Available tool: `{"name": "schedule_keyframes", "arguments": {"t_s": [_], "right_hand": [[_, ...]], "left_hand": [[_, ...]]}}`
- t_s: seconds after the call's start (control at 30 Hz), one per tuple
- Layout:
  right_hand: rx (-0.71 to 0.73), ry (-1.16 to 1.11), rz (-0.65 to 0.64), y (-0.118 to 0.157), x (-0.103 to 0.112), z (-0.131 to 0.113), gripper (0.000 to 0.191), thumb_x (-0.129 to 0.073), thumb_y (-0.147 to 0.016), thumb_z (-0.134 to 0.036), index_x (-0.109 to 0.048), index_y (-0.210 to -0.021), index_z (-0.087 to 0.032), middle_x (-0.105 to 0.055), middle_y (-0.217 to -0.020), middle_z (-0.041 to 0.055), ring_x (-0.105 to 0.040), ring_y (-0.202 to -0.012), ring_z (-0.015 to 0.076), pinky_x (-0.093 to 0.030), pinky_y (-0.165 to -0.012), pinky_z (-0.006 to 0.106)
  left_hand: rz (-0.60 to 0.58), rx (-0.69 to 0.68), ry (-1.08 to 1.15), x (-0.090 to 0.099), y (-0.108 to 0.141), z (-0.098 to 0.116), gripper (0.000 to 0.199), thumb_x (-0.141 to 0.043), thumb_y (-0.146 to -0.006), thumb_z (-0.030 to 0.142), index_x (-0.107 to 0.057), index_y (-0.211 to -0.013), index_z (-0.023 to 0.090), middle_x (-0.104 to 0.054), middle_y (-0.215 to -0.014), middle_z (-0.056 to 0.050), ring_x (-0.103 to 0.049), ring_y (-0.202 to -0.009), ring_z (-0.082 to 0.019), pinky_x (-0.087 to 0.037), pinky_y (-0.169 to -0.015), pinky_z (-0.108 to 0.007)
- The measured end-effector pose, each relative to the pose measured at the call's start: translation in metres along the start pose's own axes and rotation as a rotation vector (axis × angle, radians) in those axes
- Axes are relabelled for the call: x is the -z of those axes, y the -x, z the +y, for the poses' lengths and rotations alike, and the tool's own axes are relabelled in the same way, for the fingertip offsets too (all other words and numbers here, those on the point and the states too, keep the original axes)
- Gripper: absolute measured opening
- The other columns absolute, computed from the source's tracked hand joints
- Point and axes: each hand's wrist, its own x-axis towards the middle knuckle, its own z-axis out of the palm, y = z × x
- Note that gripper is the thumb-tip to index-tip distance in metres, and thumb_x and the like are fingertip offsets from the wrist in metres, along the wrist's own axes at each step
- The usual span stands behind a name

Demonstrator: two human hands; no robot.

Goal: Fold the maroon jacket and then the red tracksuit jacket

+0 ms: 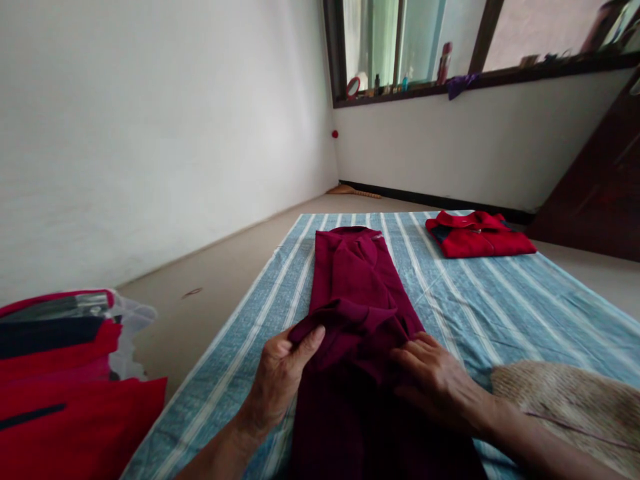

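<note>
A maroon garment (345, 273) lies lengthwise on a blue-and-white striped cloth (250, 333), folded into a long narrow shape. Its far end shows a dark curved opening, perhaps the neck. My left hand (283, 373) pinches a loose, bunched layer at the garment's left side, thumb on top and fingers underneath. On the right side, my right hand (435, 373) has its fingers curled into the fabric near the edge. Some of its fingertips are hidden in the folds. The near part of the garment is dark and runs out of the bottom of the view.
A folded red garment (480, 235) sits at the cloth's far right. Beige knitted fabric (570, 407) lies near my right forearm. Red and navy clothes (60, 373) with clear plastic are piled at left. Beyond stand a white wall (165, 133) and a windowsill (400, 95) with bottles.
</note>
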Motion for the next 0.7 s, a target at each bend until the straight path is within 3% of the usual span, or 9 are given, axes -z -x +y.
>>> {"name": "schedule_keyframes", "arguments": {"t_s": [0.13,0.2,0.3,0.4,0.53,0.63,0.7], "right_hand": [[0.019,0.079,-0.034,-0.017,-0.006,-0.015,0.057,-0.069,-0.074,-0.027,-0.047,-0.126,-0.015,-0.06,-0.097,0.0079,-0.053,-0.086,0.0233,-0.04,-0.078,0.038],[-0.044,0.11,-0.053,-0.026,-0.008,-0.018,0.047,-0.067,-0.076,-0.028,-0.053,-0.119,-0.014,-0.061,-0.091,0.0079,-0.053,-0.08,0.0225,-0.04,-0.073,0.036],[-0.044,0.084,-0.093,-0.03,-0.004,-0.015,0.01,-0.056,-0.084,-0.025,-0.061,-0.085,-0.018,-0.059,-0.077,0.0049,-0.051,-0.069,0.0183,-0.038,-0.067,0.033],[0.123,-0.082,-0.083,-0.02,0.01,-0.008,0.017,-0.043,-0.087,-0.018,-0.058,-0.079,-0.018,-0.059,-0.081,0.0053,-0.052,-0.074,0.0174,-0.04,-0.07,0.033],[0.244,-0.242,-0.13,0.01,0.028,-0.003,0.022,-0.038,-0.084,-0.012,-0.058,-0.09,-0.019,-0.062,-0.093,0.0075,-0.056,-0.086,0.0187,-0.045,-0.081,0.037],[0.238,-0.195,-0.141,0.032,0.037,-0.006,0.029,-0.04,-0.079,-0.007,-0.059,-0.098,-0.017,-0.063,-0.109,0.012,-0.058,-0.103,0.0214,-0.043,-0.096,0.042],[0.241,-0.136,-0.146,0.039,0.044,-0.009,0.034,-0.043,-0.077,-0.006,-0.06,-0.105,-0.015,-0.059,-0.122,0.0154,-0.055,-0.114,0.0236,-0.041,-0.101,0.044]], "left_hand": [[-0.012,0.018,0.085,-0.004,-0.004,0.009,0.034,-0.068,-0.076,0.041,-0.071,-0.097,0.014,-0.071,-0.074,-0.002,-0.064,-0.074,-0.019,-0.05,-0.072,-0.028],[-0.018,0.016,0.097,-0.005,-0.006,0.012,0.036,-0.068,-0.076,0.041,-0.071,-0.1,0.014,-0.071,-0.077,-0.003,-0.064,-0.077,-0.02,-0.05,-0.075,-0.029],[-0.042,0.008,0.1,-0.004,-0.009,0.013,0.039,-0.065,-0.078,0.041,-0.07,-0.103,0.012,-0.072,-0.082,-0.004,-0.065,-0.08,-0.022,-0.051,-0.078,-0.032],[-0.107,-0.041,0.003,0.0,-0.006,0.012,0.033,-0.06,-0.082,0.038,-0.069,-0.102,0.013,-0.071,-0.083,-0.004,-0.065,-0.081,-0.021,-0.051,-0.078,-0.032],[-0.384,-0.297,-0.303,0.005,0.009,0.003,0.019,-0.059,-0.081,0.026,-0.069,-0.095,0.017,-0.071,-0.094,-0.006,-0.065,-0.09,-0.021,-0.052,-0.08,-0.029],[-0.612,-0.546,-0.588,0.004,0.023,-0.005,0.028,-0.064,-0.073,0.019,-0.065,-0.101,0.018,-0.067,-0.112,-0.01,-0.062,-0.103,-0.022,-0.048,-0.092,-0.03],[-0.705,-0.594,-0.753,0.003,0.032,-0.008,0.037,-0.067,-0.068,0.017,-0.063,-0.105,0.018,-0.064,-0.117,-0.012,-0.06,-0.108,-0.024,-0.046,-0.096,-0.032]]}}
